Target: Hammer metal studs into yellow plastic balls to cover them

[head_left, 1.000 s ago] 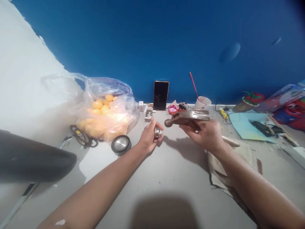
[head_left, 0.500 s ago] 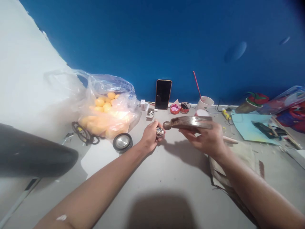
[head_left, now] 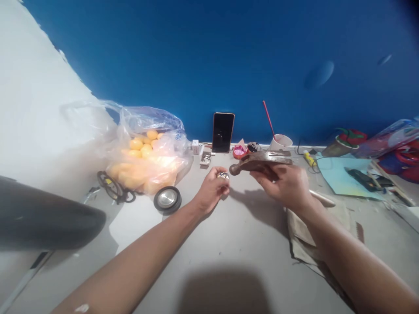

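Observation:
My left hand [head_left: 212, 192] is closed round a small shiny, patterned round thing [head_left: 223, 176], whose top shows above the curled fingers; its lower part is hidden. A claw hammer [head_left: 258, 160] is in my right hand [head_left: 290, 185], gripped close below its head. The round striking face points left, a short gap from the patterned thing, and the claw points right. Part of the hammer's handle shows behind my right wrist.
Along the blue wall stand a phone [head_left: 223, 133], a small red tub [head_left: 240, 151] and a white cup [head_left: 281, 141] with a red stick. At left are a plastic bag [head_left: 153, 163] of yellow balls and a black-rimmed disc [head_left: 167, 199]. A cloth [head_left: 303, 233] lies under my right forearm.
My left hand has shifted slightly right and turned, so the patterned thing shows less. The hammer's striking face has dipped a little, and its head now tilts up toward the claw.

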{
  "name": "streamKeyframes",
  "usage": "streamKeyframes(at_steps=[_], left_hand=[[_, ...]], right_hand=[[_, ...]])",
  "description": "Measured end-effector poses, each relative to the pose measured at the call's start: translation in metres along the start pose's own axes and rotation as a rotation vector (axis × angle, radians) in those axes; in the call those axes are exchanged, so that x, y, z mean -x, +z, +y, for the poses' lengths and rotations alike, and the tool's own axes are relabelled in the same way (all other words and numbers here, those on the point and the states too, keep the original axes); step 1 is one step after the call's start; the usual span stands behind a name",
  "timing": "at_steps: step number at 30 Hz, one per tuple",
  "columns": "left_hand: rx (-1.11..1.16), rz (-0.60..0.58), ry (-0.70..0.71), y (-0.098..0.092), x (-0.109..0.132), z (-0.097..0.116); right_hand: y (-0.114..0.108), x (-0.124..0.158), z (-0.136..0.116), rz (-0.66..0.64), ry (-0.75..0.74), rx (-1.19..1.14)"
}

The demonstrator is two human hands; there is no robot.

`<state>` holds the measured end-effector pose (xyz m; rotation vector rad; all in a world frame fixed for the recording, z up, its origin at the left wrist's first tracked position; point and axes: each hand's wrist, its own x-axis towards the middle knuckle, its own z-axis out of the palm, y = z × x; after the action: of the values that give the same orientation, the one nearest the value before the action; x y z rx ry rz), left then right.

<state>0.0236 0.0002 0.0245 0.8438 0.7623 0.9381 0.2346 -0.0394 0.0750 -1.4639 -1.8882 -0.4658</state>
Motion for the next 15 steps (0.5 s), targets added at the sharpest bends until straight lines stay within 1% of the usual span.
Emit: streamKeyframes(at_steps=[3,5,7,10,15], left_hand=[[-0.323,0.044,0.104,0.0004,0.0023,-0.0037],[-0.445,0.058,0.174,-0.0001,0.0019,-0.006],[-0.476,0.058,0.204,-0.0009,0.0003,-0.0073],[-0.477,0.073,0.212,-0.0023,-0.0028,-0.0085],[-0.479,0.044,0.202,-0.002,-0.0036,-0.0105]], right_hand=[[-0.0001,-0.0021,0.0033,0.007,0.053,0.02],[0.0,-0.0027,0.0033,-0.004,0.065,0.018],[0.0005,-0.0023,0.0021,-0.001,0.052,0.021],[0.0031,0.0,0.0001,0.002,0.008,0.025],[0.0081,0.0049,0.0018,-0.138,-0.059,0.043]])
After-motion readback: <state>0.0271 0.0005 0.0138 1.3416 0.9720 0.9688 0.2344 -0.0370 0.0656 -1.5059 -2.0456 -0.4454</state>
